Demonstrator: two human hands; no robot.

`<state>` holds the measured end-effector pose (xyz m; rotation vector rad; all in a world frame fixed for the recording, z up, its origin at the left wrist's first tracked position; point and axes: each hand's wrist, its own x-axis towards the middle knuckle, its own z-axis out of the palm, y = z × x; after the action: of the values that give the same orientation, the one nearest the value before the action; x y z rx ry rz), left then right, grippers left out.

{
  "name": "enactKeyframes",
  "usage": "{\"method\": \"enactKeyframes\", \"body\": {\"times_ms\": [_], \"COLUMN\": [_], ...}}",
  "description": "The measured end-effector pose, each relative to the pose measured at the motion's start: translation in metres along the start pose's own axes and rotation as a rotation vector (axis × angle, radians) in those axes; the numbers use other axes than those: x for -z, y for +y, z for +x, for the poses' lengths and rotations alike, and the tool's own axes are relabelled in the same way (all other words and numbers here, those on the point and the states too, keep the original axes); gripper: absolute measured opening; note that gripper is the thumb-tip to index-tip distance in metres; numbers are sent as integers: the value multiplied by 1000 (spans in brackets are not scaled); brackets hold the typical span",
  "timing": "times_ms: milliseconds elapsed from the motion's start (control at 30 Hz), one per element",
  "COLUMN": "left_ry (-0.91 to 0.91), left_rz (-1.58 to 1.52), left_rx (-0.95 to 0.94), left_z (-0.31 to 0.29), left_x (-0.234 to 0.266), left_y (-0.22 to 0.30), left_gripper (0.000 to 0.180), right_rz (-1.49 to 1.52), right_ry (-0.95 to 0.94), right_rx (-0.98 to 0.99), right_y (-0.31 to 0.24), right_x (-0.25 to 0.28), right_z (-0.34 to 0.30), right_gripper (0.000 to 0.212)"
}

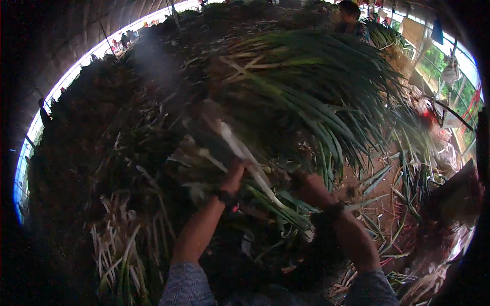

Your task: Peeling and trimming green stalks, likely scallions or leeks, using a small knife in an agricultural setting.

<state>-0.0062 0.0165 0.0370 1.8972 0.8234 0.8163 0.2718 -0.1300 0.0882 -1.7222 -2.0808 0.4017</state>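
My left hand (235,176) is closed at the middle of a long leek (232,140). Its pale root end points up and away, while the white stalk slants down to the right into green leaves. A second, thinner pale stalk (212,159) runs into the same hand from the left. To the right of the leek, my right hand (312,191) is blurred and dark, so its fingers cannot be made out. Beyond it lies a large heap of leeks (316,76), with long green leaves fanning to the right.
Cleaned white stalks (115,250) lie in a bunch at the lower left. Loose leaves litter the brown ground (357,178) on the right. Another person (351,20) is behind the heap at the back right. Pale sacks (444,153) stand along the right side.
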Motion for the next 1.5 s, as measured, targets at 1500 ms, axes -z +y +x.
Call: {"method": "enactKeyframes", "body": {"times_ms": [1500], "left_ry": [311], "left_rz": [-410], "left_rx": [222], "left_z": [-5], "left_x": [12], "left_y": [-21], "left_gripper": [35], "right_rz": [42], "right_ry": [28], "right_rx": [38], "right_y": [-34], "right_x": [3], "right_z": [13], "right_gripper": [33]}}
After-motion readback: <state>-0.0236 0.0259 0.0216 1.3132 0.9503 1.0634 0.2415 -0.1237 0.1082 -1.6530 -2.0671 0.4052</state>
